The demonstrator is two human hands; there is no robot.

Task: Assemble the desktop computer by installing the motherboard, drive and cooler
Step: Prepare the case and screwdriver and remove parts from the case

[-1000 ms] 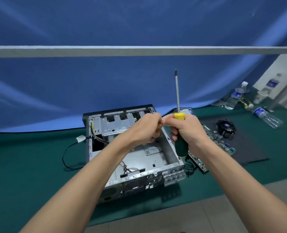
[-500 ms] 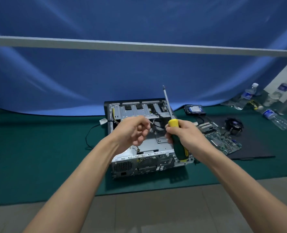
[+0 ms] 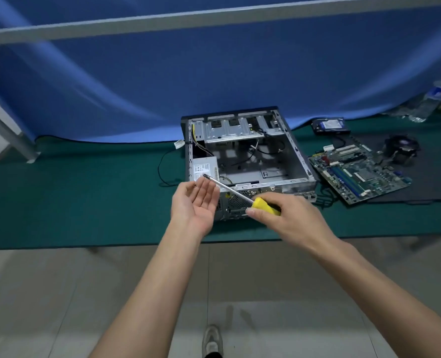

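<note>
our right hand (image 3: 286, 218) grips the yellow-handled screwdriver (image 3: 242, 197), its shaft slanting up-left over our left hand (image 3: 195, 202), held palm-up with fingers loose. behind them the open grey computer case (image 3: 245, 156) lies on the green mat (image 3: 72, 197); the green motherboard (image 3: 356, 174) lies just right of it.

No lettering is legible anywhere in the scene. The white label on the power supply (image 3: 205, 171), the blue-and-white label on the hard drive (image 3: 328, 124) and the blue label on the water bottle (image 3: 439, 92) all carry print too blurred to read.
</note>
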